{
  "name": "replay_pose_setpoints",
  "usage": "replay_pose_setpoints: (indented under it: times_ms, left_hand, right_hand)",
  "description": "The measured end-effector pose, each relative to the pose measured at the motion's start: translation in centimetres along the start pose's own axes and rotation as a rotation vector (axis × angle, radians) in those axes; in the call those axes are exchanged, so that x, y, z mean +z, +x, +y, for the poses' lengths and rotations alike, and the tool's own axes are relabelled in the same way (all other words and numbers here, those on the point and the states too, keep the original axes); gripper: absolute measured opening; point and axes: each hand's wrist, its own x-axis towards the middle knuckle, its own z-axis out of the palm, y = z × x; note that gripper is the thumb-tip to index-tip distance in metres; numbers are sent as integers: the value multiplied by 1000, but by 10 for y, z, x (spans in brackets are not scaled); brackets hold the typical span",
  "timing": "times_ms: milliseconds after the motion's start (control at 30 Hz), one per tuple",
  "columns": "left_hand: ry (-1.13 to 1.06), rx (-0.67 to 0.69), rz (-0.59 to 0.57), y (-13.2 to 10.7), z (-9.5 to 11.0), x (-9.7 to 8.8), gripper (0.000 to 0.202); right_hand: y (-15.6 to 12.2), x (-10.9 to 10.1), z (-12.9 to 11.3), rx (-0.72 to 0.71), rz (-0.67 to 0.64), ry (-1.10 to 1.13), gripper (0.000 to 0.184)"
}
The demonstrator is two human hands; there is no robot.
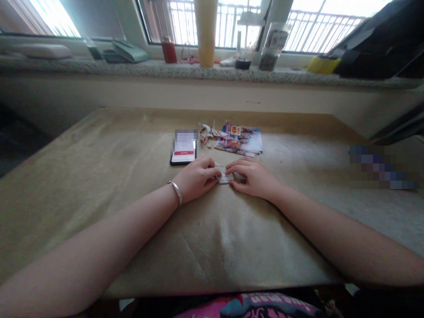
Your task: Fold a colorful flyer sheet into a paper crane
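Note:
A small piece of printed paper (225, 176) lies on the table between my hands, apparently folded; its edges are partly covered by fingers. My left hand (198, 177), with a silver bangle at the wrist, grips it from the left with bent fingers and thumb. From the right, my right hand (253, 176) holds the same paper, its fingers along the top and the thumb near the lower corner. Just beyond the hands lie a crumpled or folded printed paper piece (208, 132) and a stack of colourful printed sheets (243, 140).
A phone (183, 150) with its screen lit lies beyond my left hand. A blurred bluish item (384, 170) sits at the right edge of the table (132, 176). Along the windowsill (132, 70) stand a yellow cylinder (206, 35), a red container (168, 51) and clear containers (272, 48).

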Motion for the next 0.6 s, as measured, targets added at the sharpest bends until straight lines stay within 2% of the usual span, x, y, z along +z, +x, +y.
replay_pose_setpoints:
  times_ms: [167,400,600]
  left_hand:
    - [110,-74,101,-3,-2,-3,15]
    - [64,-47,-11,-1,-6,-3,20]
    - [15,-164,-18,1,-7,2,11]
  right_hand:
    - [-1,-1,5,-43,-13,3,17]
    - [-1,2,5,-4,38,-81,18]
    - [2,2,1,109,41,-40,9]
